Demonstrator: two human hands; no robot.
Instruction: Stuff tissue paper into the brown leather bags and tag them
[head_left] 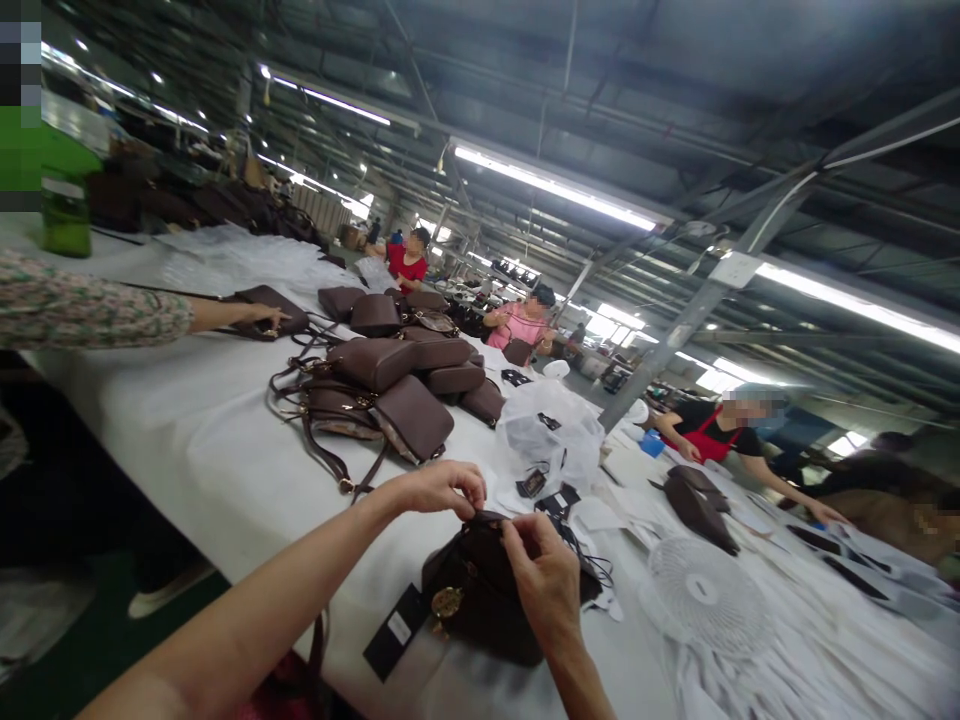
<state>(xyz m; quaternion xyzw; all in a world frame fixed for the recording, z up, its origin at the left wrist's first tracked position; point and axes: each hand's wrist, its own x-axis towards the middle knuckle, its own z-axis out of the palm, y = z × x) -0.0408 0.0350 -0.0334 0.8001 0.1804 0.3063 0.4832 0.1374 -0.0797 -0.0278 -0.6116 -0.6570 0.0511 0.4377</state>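
A dark brown handbag rests on the white table right in front of me. My left hand pinches at its top edge from the left, thumb and fingers closed together. From the right, my right hand grips the same top edge, its thumb against the opening. Whatever small part lies between the fingertips is hidden. A round gold charm hangs on the bag's front. Beside it lies a black hang tag with a white label.
Brown handbags with straps are piled beyond my left hand. A co-worker's hand touches another bag at left. Crumpled clear plastic, black tags and a white fan stand ahead and right. Other people work farther back.
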